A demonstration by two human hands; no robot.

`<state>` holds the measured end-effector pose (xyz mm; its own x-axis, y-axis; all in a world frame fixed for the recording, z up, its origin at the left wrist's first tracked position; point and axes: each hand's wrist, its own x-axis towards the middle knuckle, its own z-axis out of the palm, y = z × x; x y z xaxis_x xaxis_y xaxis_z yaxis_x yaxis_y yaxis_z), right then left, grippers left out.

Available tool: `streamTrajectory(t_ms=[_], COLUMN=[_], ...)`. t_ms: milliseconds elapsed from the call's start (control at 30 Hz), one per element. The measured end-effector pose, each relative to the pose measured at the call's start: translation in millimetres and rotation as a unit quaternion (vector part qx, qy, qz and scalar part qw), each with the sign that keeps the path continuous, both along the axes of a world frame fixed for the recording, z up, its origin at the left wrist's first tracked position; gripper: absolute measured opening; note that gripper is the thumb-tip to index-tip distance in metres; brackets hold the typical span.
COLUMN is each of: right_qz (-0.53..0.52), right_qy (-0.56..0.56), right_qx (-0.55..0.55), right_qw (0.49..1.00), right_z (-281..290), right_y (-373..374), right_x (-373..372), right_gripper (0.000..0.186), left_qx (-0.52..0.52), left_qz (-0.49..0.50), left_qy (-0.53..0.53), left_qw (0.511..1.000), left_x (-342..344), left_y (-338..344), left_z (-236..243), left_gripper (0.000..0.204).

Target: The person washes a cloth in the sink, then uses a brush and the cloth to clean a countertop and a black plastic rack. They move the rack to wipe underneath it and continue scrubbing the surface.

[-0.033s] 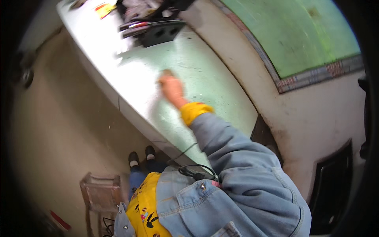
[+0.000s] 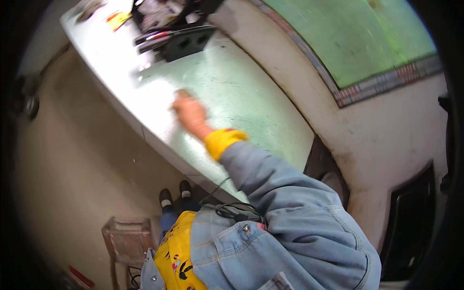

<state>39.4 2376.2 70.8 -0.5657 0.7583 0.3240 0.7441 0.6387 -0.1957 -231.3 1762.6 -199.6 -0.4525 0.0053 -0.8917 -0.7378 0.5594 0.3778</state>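
Pale green table (image 2: pixel 241 96) runs under a right hand (image 2: pixel 189 112) pressed flat near its front edge, grip loose, holding nothing I can make out. Left hand unseen. Leaning harder could slip the palm off the edge; black tools (image 2: pixel 179 38) lie well apart.

Right hand (image 2: pixel 189 112) motion-blurred on the tabletop (image 2: pixel 251 96), fingers indistinct, whether it holds anything unclear, left hand out of sight, dark clutter (image 2: pixel 174 29) at tabletop's far end cut by upper edge, items unidentifiable.
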Motion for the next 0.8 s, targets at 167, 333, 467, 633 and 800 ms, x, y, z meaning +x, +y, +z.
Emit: streamTrajectory(t_ms=[167,333,467,633,800], right_qz=[-0.012,-0.203,-0.439,-0.396,-0.103], right_qy=[0.242,0.188,0.018,-0.081,0.049], right_qx=[-0.232,-0.055,-0.054,-0.138,-0.231], right_qw=[0.942,0.959,0.896,0.904,0.966], right_z=[34.4,58.4,58.9,36.0,40.3], right_y=[-30.9,18.8,32.2,4.4,-43.7], right_x=[-22.3,178.5,342.4,336.4,142.1], right_gripper=[0.045,0.024,0.021,0.026,0.027], left_qx=[-0.019,-0.079,-0.085,-0.048,-0.017], left_qz=[-0.066,-0.076,-0.089,-0.126,-0.158], left_qy=[0.031,0.051,0.052,0.046,0.046], left_qw=[0.997,0.993,0.991,0.990,0.986], left_x=[-22.0,-35.1,-35.9,-17.2,-10.3], left_y=[46.7,17.5,26.2,83.6,120.6], left_z=[45.4,89.2,97.2,87.9,94.1], left_gripper=[0.031,0.030,0.029,0.028,0.027])
